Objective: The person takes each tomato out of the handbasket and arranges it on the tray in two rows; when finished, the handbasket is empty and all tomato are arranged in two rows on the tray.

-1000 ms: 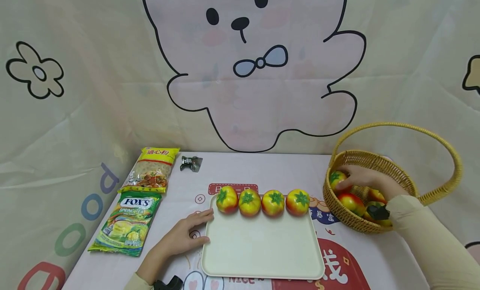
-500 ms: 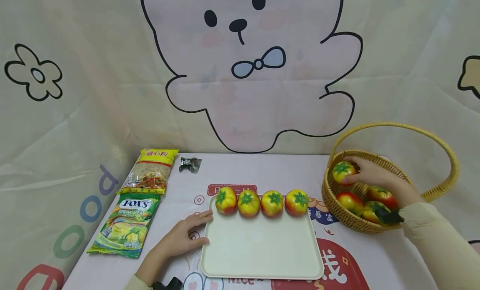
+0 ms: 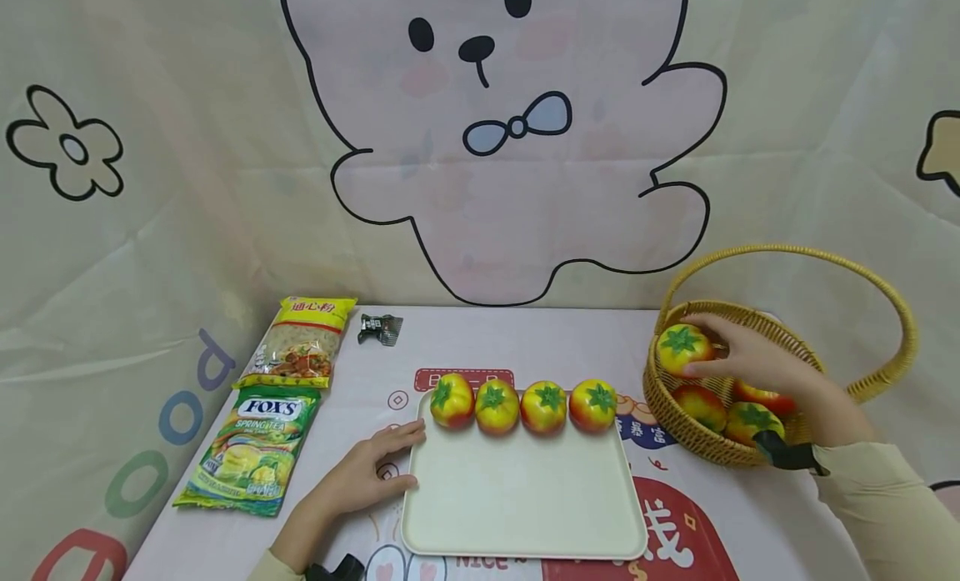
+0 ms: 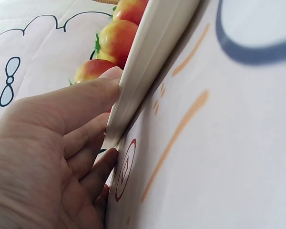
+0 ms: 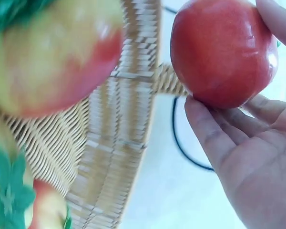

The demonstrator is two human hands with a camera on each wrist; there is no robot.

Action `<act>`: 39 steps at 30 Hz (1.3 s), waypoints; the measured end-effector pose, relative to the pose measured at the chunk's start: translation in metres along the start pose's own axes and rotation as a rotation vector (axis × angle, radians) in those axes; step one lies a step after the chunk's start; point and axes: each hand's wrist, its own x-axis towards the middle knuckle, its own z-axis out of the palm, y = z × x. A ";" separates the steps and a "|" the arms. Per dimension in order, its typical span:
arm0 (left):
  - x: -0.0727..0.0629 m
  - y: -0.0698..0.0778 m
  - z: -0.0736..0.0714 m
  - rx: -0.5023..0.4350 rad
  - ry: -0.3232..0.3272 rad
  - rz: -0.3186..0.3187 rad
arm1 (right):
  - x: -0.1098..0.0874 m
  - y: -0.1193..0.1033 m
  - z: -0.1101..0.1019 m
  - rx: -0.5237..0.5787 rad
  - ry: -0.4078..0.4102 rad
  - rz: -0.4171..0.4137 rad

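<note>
In the head view my right hand (image 3: 738, 356) grips a red-and-yellow tomato (image 3: 684, 349) with a green leafy top, over the far left part of the wicker basket (image 3: 660, 423). The right wrist view shows the thumb and fingertips on opposite sides of this tomato (image 5: 224, 52). Lower in the basket lie other tomatoes (image 3: 753, 423). My left hand (image 3: 367, 473) rests at the left edge of a cream tray (image 3: 525, 498), its fingers extended. Seen from the left wrist, the thumb touches the tray's rim (image 4: 143, 62). Several tomatoes (image 3: 498, 408) stand in a row along the tray's far edge.
A green FOX'S candy bag (image 3: 251, 448) and a yellow-topped pasta bag (image 3: 302, 343) lie at the table's left. Near the back is a small dark wrapped sweet (image 3: 380, 329). The basket's tall handle (image 3: 795, 249) arches above the right forearm. A printed curtain hangs behind.
My right hand has lifted the tomato from deeper in the basket up toward its rim, and the right forearm has shifted right. My left hand stays at the tray.
</note>
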 end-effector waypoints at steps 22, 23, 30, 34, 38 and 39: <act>0.001 -0.001 0.000 0.015 0.005 0.028 | -0.004 -0.079 0.085 0.306 -0.062 -0.268; 0.001 -0.002 0.000 0.018 0.008 0.033 | -0.003 -0.082 0.091 0.317 -0.071 -0.276; 0.001 -0.001 0.001 0.013 0.017 0.039 | 0.005 -0.103 0.131 0.455 -0.185 -0.287; 0.001 0.000 0.000 0.001 0.012 0.021 | 0.010 -0.119 0.155 0.473 -0.201 -0.277; 0.001 0.000 0.000 0.001 0.004 0.002 | 0.014 -0.136 0.177 0.457 -0.198 -0.267; 0.001 0.000 0.000 0.000 0.002 -0.002 | 0.015 -0.140 0.182 0.455 -0.203 -0.266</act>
